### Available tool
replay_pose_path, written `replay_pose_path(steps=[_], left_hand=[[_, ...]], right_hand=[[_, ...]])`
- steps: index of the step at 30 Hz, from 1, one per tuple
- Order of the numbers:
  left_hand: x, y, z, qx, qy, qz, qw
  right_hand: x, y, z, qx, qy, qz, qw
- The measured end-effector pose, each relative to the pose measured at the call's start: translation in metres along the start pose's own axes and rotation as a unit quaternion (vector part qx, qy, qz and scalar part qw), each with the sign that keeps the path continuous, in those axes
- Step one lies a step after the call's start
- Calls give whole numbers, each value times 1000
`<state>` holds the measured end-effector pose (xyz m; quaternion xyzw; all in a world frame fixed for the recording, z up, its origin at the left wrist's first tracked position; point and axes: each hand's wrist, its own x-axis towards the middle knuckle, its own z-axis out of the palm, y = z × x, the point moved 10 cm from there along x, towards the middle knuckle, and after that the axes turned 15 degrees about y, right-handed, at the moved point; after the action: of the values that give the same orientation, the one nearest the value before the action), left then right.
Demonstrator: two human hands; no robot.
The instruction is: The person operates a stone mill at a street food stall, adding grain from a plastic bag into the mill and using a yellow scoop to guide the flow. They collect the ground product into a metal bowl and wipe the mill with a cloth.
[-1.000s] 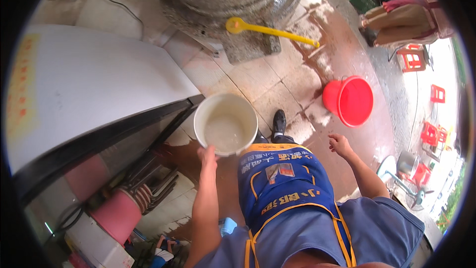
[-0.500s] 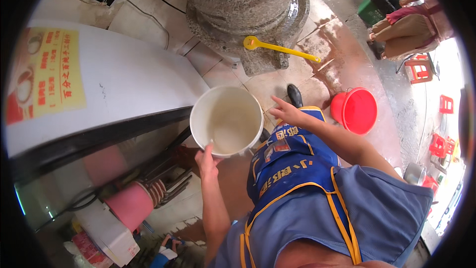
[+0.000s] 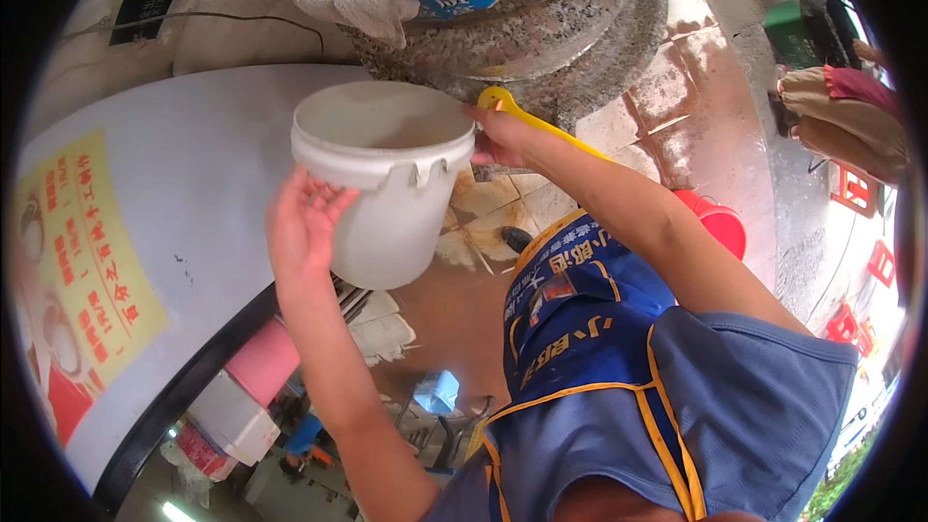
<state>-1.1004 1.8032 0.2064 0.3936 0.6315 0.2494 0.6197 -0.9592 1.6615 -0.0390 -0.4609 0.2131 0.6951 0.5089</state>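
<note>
I hold a white plastic bucket (image 3: 396, 217) up in front of the stone mill, its mouth tipped a little toward me. The inside that shows is pale, and its bottom is out of sight. My left hand (image 3: 311, 213) presses under the rim on the left side. On the right, my right hand (image 3: 505, 137) grips the rim, with the thumb on top. Just behind that hand, a yellow long-handled ladle (image 3: 549, 124) lies by the mill's base, partly covered by my wrist.
The granite mill (image 3: 522, 48) with a metal basin and a white towel (image 3: 353, 2) stands ahead. A white cabinet (image 3: 213, 174) fills the left. A red bucket (image 3: 717, 222) is beyond my right forearm. Farther right are a green bin (image 3: 797, 34) and a person (image 3: 836, 121).
The white bucket has risen and moved left toward the mill, turning more upright. My right hand, free before with fingers spread, has taken hold of its rim.
</note>
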Motion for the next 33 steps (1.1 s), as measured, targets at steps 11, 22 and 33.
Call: replay_pose_path(steps=[11, 22, 33], left_hand=[[56, 67, 124, 81, -1, 47, 996], [-32, 94, 75, 67, -23, 204, 976], [-130, -236, -177, 97, 193, -25, 976]], right_hand=[[39, -31, 6, 129, 12, 36, 991], [3, -31, 71, 173, -103, -39, 979], [-60, 126, -39, -327, 42, -424, 844]])
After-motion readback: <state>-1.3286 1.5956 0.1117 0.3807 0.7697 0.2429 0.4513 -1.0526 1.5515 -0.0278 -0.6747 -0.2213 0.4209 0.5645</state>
